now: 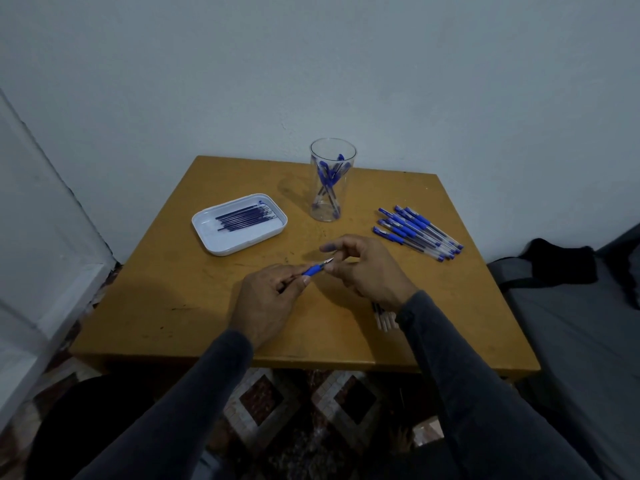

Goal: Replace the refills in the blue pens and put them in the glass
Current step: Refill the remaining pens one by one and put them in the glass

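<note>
Over the middle of the wooden table (194, 306), my left hand (266, 303) grips a blue pen (313, 270) by its barrel, most of it hidden in the fist. My right hand (367, 268) pinches the pen's metal tip end. A clear glass (332, 181) at the back holds several blue pens. To the right lies a row of several capped blue pens (419, 232). A white tray (211, 240) on the left holds several dark refills (246, 218).
A few loose refills (384, 318) lie on the table under my right forearm. The wall stands close behind the table. A grey cushion with a black bag (557, 261) sits to the right. Patterned floor shows below the table's front edge.
</note>
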Motion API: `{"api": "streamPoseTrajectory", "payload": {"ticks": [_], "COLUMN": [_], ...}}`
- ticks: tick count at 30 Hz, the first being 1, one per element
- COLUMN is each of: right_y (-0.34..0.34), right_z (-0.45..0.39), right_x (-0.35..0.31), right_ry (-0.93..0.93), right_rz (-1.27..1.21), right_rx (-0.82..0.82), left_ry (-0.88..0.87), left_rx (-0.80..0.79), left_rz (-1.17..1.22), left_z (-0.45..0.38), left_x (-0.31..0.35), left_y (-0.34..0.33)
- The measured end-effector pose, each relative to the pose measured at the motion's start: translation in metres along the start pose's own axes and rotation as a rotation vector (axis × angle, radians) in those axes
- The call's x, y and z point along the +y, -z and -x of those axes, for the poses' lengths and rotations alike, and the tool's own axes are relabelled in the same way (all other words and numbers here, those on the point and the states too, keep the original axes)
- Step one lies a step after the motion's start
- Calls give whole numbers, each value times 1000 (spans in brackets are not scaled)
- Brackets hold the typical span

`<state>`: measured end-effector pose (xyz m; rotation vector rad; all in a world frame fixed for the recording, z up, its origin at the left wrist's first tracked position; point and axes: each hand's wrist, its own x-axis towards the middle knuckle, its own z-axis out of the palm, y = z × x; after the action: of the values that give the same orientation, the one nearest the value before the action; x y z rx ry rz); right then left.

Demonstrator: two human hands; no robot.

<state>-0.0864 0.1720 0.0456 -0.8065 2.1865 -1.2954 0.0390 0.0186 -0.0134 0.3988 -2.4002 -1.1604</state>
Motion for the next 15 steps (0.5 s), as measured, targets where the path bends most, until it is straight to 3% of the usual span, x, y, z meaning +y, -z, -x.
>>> {"api": "streamPoseTrajectory", "payload": {"ticks": [7, 12, 15], "right_y": [-7, -2, -5], "right_z": [-3, -1, -4], "right_x": [0, 1, 3], "right_ry": [-98, -22, -36], "right_rz": [155, -7, 86], "right_rx": [96, -18, 28], "left_ry": [-6, -14, -11], "left_rx": [6, 0, 2], "left_rz": [15, 2, 17], "left_z": [2, 2, 1], "left_x": [1, 0, 1], "left_y": [1, 0, 0]}}
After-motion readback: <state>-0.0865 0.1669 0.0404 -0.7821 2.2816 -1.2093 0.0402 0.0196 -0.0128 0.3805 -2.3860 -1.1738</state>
